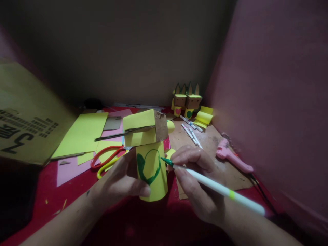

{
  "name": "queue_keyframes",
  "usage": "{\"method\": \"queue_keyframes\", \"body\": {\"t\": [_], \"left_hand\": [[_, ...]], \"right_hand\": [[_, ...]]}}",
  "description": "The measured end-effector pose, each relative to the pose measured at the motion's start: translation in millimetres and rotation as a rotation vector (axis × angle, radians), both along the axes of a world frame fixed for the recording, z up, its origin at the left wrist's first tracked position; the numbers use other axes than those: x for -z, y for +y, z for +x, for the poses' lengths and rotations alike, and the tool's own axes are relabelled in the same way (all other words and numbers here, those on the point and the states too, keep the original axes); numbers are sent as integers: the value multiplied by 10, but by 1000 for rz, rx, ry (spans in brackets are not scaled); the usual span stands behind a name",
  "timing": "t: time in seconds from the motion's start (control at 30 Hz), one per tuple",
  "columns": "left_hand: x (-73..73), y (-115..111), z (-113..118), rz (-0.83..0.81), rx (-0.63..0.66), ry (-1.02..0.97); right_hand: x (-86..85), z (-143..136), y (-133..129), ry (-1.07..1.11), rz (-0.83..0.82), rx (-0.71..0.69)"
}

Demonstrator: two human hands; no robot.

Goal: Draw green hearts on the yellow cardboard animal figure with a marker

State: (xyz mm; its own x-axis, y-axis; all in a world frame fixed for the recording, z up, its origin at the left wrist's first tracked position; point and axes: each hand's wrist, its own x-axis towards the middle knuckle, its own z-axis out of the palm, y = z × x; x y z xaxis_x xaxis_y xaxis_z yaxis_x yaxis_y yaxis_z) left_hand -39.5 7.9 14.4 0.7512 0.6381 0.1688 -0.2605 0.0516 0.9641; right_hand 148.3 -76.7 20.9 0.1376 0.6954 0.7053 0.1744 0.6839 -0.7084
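Note:
My left hand [123, 181] is wrapped around the lower part of a paper figure [160, 181], its thumb pressed on the front. The figure has a yellow paper tube for a body and a yellow and brown cardboard box for a head, tilted sideways. A green outline, partly filled in on its left side, is drawn on the tube. A white marker [205, 179] with a green tip is pinched in my right hand [197, 184]. Its tip is at the right edge of the green outline; whether it touches the paper I cannot tell.
Red-handled and yellow-handled scissors [107, 159] lie left of the figure. Yellow sheets [82, 133] and pink paper [71, 171] are beyond. At the back stand two similar figures [188, 100]. Several white markers [189, 135] and a pink glue gun [233, 157] rest on cardboard at right.

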Motion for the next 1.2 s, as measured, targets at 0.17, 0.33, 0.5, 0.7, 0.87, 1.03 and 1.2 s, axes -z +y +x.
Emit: {"method": "queue_keyframes", "body": {"t": [0.17,0.33,0.5,0.7,0.87,1.03,1.2], "left_hand": [[2,4,1,-10,38,18],[-2,18,13,-10,46,18],[36,15,-15,-31,8,48],[12,-6,-5,-13,-24,51],[10,5,-6,-32,4,66],[33,6,-17,-16,6,54],[28,7,-7,-2,-16,59]], "right_hand": [[-11,-10,-10,-12,-24,9],[-13,-15,-8,5,-42,18],[-7,-8,2,-4,-33,-9],[-20,-6,0,-18,-18,-11],[-13,-19,7,-12,-12,-33],[-11,-12,8,3,-28,-36],[-6,-6,4,-6,-25,-4]]}}
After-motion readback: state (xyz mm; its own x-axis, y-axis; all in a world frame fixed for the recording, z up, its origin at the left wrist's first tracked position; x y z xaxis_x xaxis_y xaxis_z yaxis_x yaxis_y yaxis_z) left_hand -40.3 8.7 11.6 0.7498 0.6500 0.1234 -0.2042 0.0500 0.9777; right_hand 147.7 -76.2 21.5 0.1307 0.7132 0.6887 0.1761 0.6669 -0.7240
